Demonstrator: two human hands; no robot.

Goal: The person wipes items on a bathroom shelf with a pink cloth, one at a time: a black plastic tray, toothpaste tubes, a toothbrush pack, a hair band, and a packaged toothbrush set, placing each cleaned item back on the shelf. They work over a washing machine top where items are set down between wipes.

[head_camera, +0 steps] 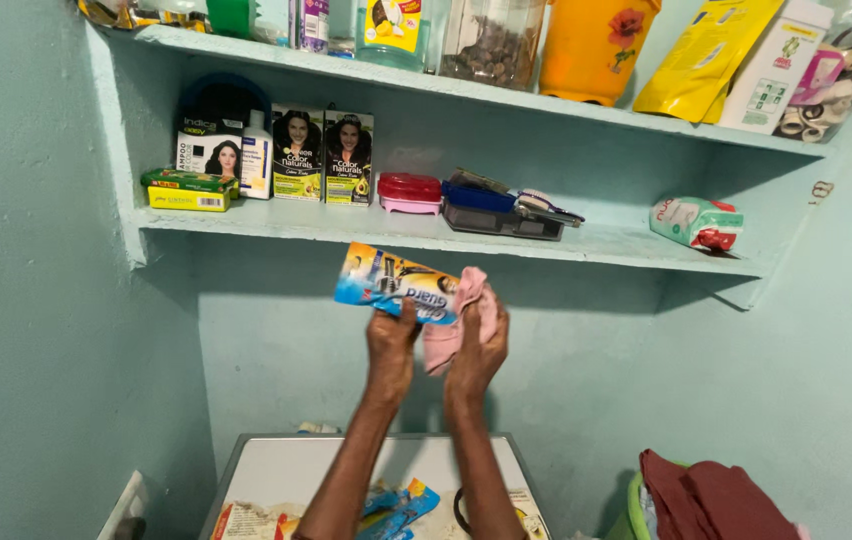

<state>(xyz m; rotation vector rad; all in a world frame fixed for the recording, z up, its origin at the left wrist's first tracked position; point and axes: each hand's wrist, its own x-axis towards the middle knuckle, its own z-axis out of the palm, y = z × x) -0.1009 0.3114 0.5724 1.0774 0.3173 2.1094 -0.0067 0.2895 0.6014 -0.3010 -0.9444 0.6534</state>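
My left hand (pixel 392 345) is raised below the middle shelf and grips a blue and orange printed pack (pixel 393 283), held level by its lower edge. My right hand (pixel 476 345) is beside it, closed on a pink cloth (pixel 451 330) that presses against the pack's right end. Both forearms rise from the bottom of the view. Just above the pack runs the front edge of the pale green lower shelf (pixel 626 246).
The lower shelf holds hair-colour boxes (pixel 324 155), a green soap box (pixel 189 188), a red and pink case (pixel 409 192), a dark tray (pixel 502 212) and a wrapped pouch (pixel 696 221). Jars and packets fill the upper shelf. Below stand a white-topped unit (pixel 281 470) and a green tub of dark red clothes (pixel 711 500).
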